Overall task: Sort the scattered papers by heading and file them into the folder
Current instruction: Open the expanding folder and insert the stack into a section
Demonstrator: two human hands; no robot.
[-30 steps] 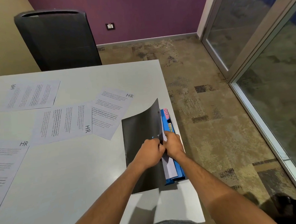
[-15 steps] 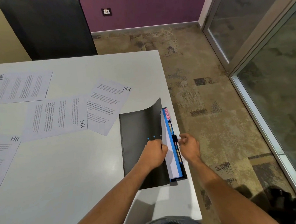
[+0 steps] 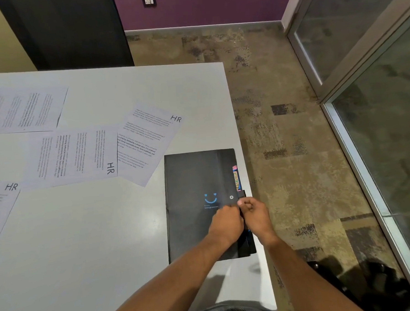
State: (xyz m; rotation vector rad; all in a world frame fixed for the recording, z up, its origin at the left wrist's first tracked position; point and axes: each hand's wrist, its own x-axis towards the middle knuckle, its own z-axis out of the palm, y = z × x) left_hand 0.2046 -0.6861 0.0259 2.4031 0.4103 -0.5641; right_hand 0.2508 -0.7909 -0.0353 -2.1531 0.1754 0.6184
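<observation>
Two hands met at the right edge of the black folder (image 3: 199,203), which lay flat and closed on the white table (image 3: 85,245) near its right edge. The right hand (image 3: 255,214) had its fingers curled and seemed to pinch the small clasp tab at the folder's edge, though I could not make out the grip exactly. The left hand (image 3: 226,222) pressed down on the cover beside it, knuckles up; whether it pinched anything I could not tell. A strip of coloured print showed at the folder's right edge, toward twelve o'clock from the hands.

Out at ten o'clock from the folder four sheets marked HR lay loose: the nearest sheet (image 3: 148,141) almost touching the folder's corner, a second sheet (image 3: 76,157) overlapping it, a third sheet (image 3: 23,110) farther back, a fourth sheet (image 3: 0,209) cut off at nine o'clock. By my reckoning little was done: none of these were gathered or filed, and the folder would need opening.
</observation>
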